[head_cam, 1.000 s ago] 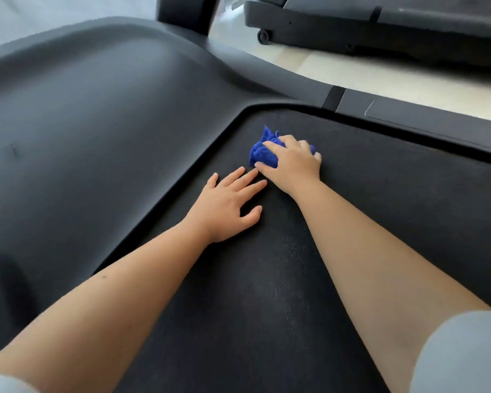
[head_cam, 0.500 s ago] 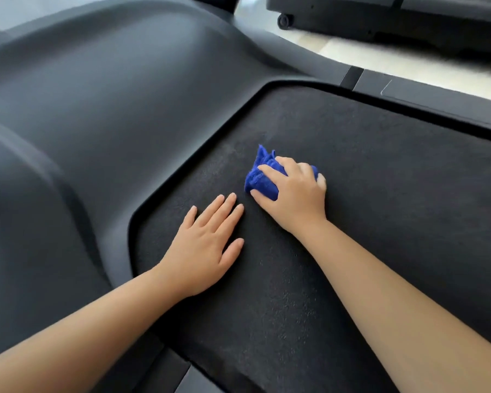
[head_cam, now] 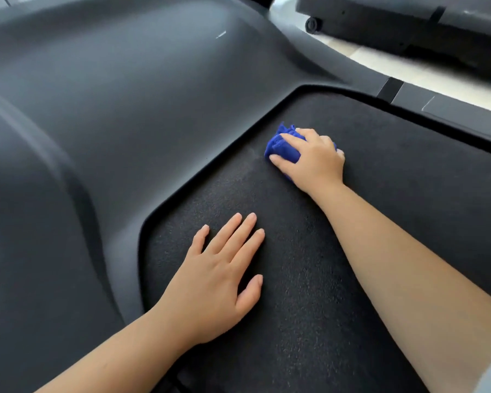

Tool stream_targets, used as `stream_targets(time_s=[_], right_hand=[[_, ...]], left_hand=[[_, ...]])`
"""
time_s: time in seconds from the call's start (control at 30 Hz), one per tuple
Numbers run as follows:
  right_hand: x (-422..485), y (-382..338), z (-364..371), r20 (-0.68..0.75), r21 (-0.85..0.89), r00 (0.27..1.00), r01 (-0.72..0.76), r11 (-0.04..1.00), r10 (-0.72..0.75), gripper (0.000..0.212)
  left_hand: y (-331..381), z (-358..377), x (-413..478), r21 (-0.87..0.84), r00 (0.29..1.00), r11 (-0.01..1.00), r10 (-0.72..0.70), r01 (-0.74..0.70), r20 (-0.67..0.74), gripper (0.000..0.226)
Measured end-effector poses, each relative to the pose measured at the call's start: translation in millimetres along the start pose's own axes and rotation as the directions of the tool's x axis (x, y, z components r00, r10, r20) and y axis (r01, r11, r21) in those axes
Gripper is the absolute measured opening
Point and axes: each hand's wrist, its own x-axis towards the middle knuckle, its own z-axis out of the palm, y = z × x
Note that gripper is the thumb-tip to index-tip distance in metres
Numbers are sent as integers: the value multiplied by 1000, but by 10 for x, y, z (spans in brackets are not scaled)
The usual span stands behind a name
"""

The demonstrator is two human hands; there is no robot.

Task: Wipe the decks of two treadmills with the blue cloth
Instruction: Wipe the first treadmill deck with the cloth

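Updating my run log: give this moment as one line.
right hand grips blue cloth on treadmill deck | left hand flat on deck | second treadmill beyond

Indoor exercise space, likely a gym or a home fitness room. Close up, a black textured treadmill belt (head_cam: 352, 265) bordered by a dark grey moulded motor cover (head_cam: 125, 109). Beyond a strip of pale floor (head_cam: 360, 62), part of a second treadmill (head_cam: 403, 26) with a small transport wheel (head_cam: 312, 24).

Cloth (head_cam: 281, 148) is gripped under right hand (head_cam: 315, 161) and pressed on treadmill belt (head_cam: 394, 199) near its front edge. Left hand (head_cam: 219, 276) is laid flat on belt, nearer and leftward. Motor cover (head_cam: 125, 109) is located ahead-left. Second treadmill (head_cam: 394, 26) is parked far right, across floor (head_cam: 360, 62).
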Motion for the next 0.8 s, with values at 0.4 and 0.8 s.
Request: stream_targets(time_s=[0.4,0.8], right_hand=[[-706,-434,115,-147,3,975,172,985,-169,49],[-203,-315,52,-7,-83,999,-48,995,47,53]], left_hand=[[-5,-67,2,-45,1000,999,4,-3,21,56],[-173,-122,-95,-155,987,986,85,-64,133,72]])
